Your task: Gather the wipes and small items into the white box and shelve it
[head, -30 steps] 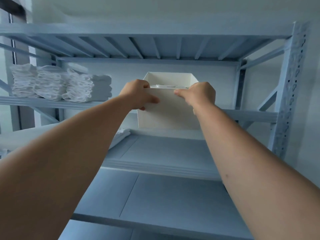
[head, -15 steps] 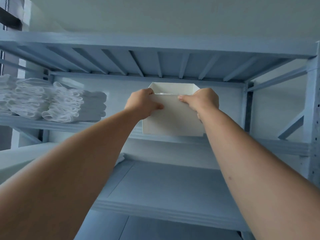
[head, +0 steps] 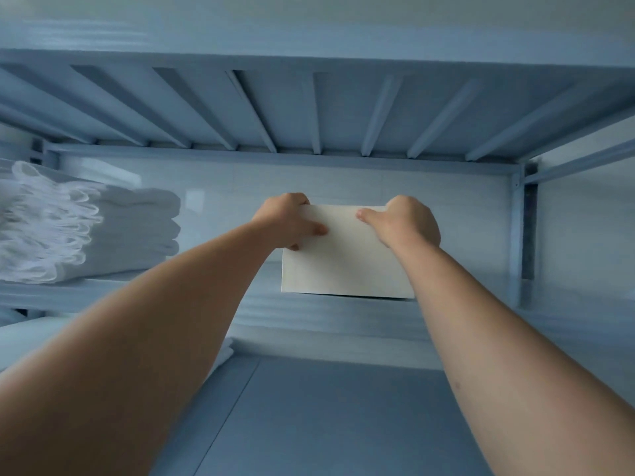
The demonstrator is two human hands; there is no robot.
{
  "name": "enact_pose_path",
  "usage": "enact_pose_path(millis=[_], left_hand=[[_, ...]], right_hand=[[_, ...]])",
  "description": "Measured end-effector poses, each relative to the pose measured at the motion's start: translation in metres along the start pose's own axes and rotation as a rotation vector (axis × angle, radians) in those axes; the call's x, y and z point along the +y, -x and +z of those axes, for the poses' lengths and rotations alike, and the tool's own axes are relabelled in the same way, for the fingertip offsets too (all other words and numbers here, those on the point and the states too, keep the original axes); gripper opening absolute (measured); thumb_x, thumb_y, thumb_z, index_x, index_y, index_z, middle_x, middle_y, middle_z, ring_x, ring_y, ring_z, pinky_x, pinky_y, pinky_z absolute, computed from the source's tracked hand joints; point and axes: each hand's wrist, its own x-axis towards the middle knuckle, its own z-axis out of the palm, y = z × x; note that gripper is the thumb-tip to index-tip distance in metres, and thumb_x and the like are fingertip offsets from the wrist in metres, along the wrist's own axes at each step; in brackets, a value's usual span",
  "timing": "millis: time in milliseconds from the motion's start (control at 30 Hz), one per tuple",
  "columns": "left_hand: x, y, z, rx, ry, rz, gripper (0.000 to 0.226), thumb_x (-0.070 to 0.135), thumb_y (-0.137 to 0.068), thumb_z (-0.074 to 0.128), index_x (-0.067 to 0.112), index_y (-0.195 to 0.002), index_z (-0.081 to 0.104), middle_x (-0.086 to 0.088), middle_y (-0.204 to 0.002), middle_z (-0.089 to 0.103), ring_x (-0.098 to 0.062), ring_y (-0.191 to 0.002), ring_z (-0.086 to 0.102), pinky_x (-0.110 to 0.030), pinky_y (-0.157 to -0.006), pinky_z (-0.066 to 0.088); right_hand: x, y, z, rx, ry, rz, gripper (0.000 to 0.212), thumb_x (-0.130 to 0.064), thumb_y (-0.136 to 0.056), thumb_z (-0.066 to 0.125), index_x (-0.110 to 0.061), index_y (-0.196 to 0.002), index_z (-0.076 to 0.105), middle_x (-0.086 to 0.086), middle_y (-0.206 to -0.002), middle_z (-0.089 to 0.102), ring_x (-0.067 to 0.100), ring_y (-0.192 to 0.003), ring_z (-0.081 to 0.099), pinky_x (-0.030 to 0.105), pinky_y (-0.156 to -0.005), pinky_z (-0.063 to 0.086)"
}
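Left hand and right hand, two in all, curl over the top rim of one white box, thumbs on its smooth, flat front. One stack of soft folded white cloths lies at the left end of the blue metal shelf. The box is at the middle of the shelf's front edge. Blue ribs run under the shelf above.

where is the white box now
In the head view the white box is centre frame at the front edge of the blue shelf, left hand and right hand holding its top, stacked cloths to its left.
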Motion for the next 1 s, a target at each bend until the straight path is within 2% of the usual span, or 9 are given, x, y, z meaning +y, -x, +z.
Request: enact_pose_path(millis=[67, 133, 200, 267, 400, 500, 733, 900, 1000], left_hand=[[-0.01, -0.011, 0.01, 0.007, -0.037, 0.001, 0.05, 0.047, -0.076, 0.083, 0.029, -0.112, 0.053, -0.003, -0.098, 0.055, -0.028, -0.065, 0.068, -0.029, -0.042, 0.054], [-0.019, -0.017, 0.023, 0.062, -0.198, 0.018, 0.053, 0.058, -0.082, 0.071, 0.035, -0.123, 0.046, -0.004, -0.1, 0.058, -0.028, -0.065, 0.07, -0.036, -0.057, 0.059], [-0.029, -0.024, 0.04, 0.179, -0.377, 0.044, 0.065, 0.07, -0.084, 0.055, 0.04, -0.138, 0.035, -0.008, -0.118, 0.06, -0.032, -0.087, 0.068, -0.036, -0.071, 0.051], [-0.036, -0.026, 0.057, 0.268, -0.441, 0.043, 0.077, 0.077, -0.085, 0.043, 0.044, -0.15, 0.017, -0.013, -0.131, 0.053, -0.037, -0.107, 0.061, -0.039, -0.074, 0.041], [-0.037, -0.028, 0.078, 0.316, -0.451, 0.042, 0.086, 0.08, -0.087, 0.033, 0.043, -0.155, -0.006, -0.019, -0.136, 0.042, -0.041, -0.104, 0.059, -0.041, -0.075, 0.038], [-0.036, -0.029, 0.083, 0.334, -0.442, 0.034, 0.085, 0.078, -0.089, 0.032, 0.045, -0.154, -0.013, -0.019, -0.135, 0.039, -0.039, -0.091, 0.059, -0.04, -0.071, 0.038], [-0.041, -0.025, 0.091, 0.359, -0.449, 0.051, 0.091, 0.082, -0.084, 0.034, 0.049, -0.149, -0.02, -0.015, -0.135, 0.036, -0.039, -0.093, 0.061, -0.039, -0.069, 0.039], [-0.039, -0.013, 0.092, 0.322, -0.476, 0.001, 0.096, 0.074, -0.086, 0.048, 0.051, -0.148, -0.02, -0.012, -0.133, 0.037, -0.034, -0.082, 0.056, -0.039, -0.066, 0.037], [-0.034, 0.0, 0.091, 0.286, -0.479, -0.043, 0.097, 0.059, -0.09, 0.059, 0.052, -0.148, -0.018, -0.011, -0.128, 0.039, -0.035, -0.087, 0.058, -0.039, -0.066, 0.039]], right_hand=[[0.008, -0.012, 0.021, 0.006, -0.03, -0.012, 0.055, -0.064, -0.074, 0.068, -0.022, -0.109, 0.062, 0.008, -0.113, 0.064, 0.031, -0.104, 0.061, 0.034, -0.076, 0.047], [0.021, -0.016, 0.041, 0.024, -0.044, -0.041, 0.066, -0.064, -0.075, 0.068, -0.028, -0.128, 0.054, 0.009, -0.126, 0.057, 0.032, -0.11, 0.058, 0.038, -0.09, 0.048], [0.03, -0.022, 0.058, 0.057, -0.031, -0.09, 0.075, -0.064, -0.075, 0.069, -0.031, -0.138, 0.046, 0.011, -0.133, 0.052, 0.034, -0.115, 0.056, 0.039, -0.094, 0.043], [0.033, -0.031, 0.067, 0.055, -0.035, -0.109, 0.08, -0.065, -0.074, 0.071, -0.032, -0.141, 0.042, 0.013, -0.135, 0.049, 0.036, -0.116, 0.055, 0.04, -0.094, 0.041], [0.04, -0.049, 0.073, -0.009, -0.044, -0.107, 0.085, -0.066, -0.072, 0.071, -0.031, -0.142, 0.038, 0.013, -0.139, 0.045, 0.036, -0.118, 0.054, 0.042, -0.095, 0.042], [0.044, -0.054, 0.079, -0.008, -0.053, -0.118, 0.089, -0.066, -0.075, 0.069, -0.031, -0.148, 0.032, 0.014, -0.143, 0.042, 0.035, -0.122, 0.052, 0.043, -0.1, 0.04], [0.048, -0.05, 0.089, 0.03, -0.042, -0.113, 0.098, -0.065, -0.078, 0.067, -0.036, -0.156, 0.014, 0.016, -0.144, 0.039, 0.036, -0.124, 0.05, 0.044, -0.102, 0.037], [0.049, -0.038, 0.087, -0.015, 0.016, -0.089, 0.11, -0.063, -0.072, 0.075, -0.042, -0.155, 0.006, 0.014, -0.139, 0.04, 0.034, -0.119, 0.052, 0.042, -0.096, 0.039], [0.049, -0.025, 0.083, -0.019, 0.077, -0.063, 0.115, -0.05, -0.073, 0.079, -0.044, -0.154, -0.002, 0.013, -0.134, 0.04, 0.033, -0.113, 0.053, 0.041, -0.084, 0.041]])
